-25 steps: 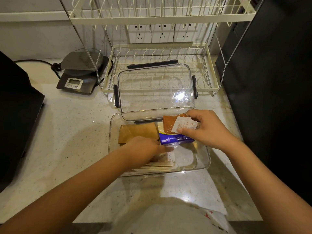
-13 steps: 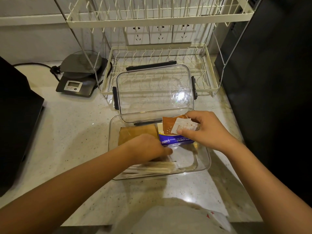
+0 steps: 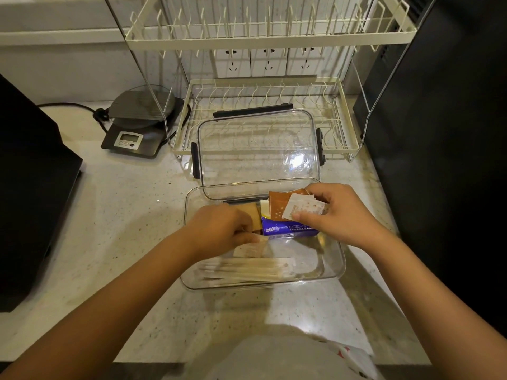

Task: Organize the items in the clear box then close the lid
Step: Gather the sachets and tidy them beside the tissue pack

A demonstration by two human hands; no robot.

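Observation:
The clear box [image 3: 333,272] stands on the counter. Its clear lid [image 3: 258,149] with black clips leans upright behind it. Inside lie a blue tissue pack [image 3: 285,229], brown napkins [image 3: 253,213], wrapped chopsticks [image 3: 247,268] along the front, and a small white packet [image 3: 251,249]. My left hand [image 3: 222,229] is inside the box at the left, fingers pinching that white packet. My right hand [image 3: 340,212] holds a bundle of small sachets [image 3: 293,208], brown and white, over the tissue pack at the back right.
A cream dish rack [image 3: 263,105] stands behind the lid. A kitchen scale [image 3: 137,127] sits at the back left. Dark appliances flank the counter on the left [image 3: 30,187] and right [image 3: 439,133]. A white bag [image 3: 288,357] lies at the counter's front edge.
My left hand has shifted back and left inside the box, lifting the white packet off the chopsticks. My right hand keeps holding the sachets in nearly the same place.

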